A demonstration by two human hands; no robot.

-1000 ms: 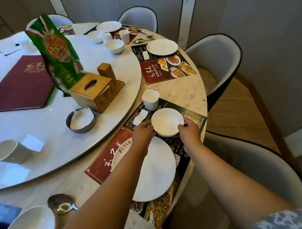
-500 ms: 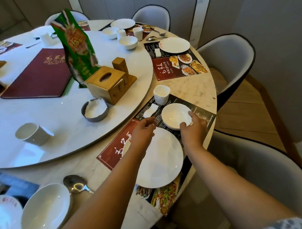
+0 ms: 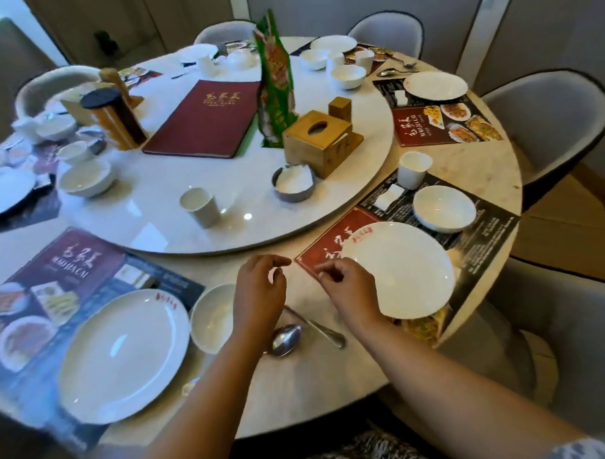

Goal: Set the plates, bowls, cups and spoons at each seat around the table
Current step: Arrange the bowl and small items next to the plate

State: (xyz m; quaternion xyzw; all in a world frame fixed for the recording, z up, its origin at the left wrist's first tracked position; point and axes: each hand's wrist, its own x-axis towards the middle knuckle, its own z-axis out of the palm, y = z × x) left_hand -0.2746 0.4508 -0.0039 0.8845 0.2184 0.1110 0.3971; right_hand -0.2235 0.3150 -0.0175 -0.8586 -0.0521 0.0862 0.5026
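On the right placemat lie a white plate (image 3: 405, 270), a white bowl (image 3: 444, 209) beyond it and a white cup (image 3: 414, 169). My left hand (image 3: 259, 296) and my right hand (image 3: 348, 293) hover empty over the bare table between two seats, fingers loosely curled. A metal spoon (image 3: 287, 338) lies just below them, partly under my left wrist. To the left are another bowl (image 3: 211, 318) and a large plate (image 3: 123, 355) on a dark placemat. A loose cup (image 3: 199, 207) stands on the turntable.
The white turntable (image 3: 156, 200) carries a red menu (image 3: 204, 119), a green packet (image 3: 275, 79), a wooden tissue box (image 3: 320, 143) and a metal dish (image 3: 292, 185). Further seats hold plates, bowls and cups. Grey chairs (image 3: 544, 118) ring the marble table.
Both hands let go of the bowl on the right placemat and drew back toward me and left, above the spoon. The view swung left, showing the near-left setting.
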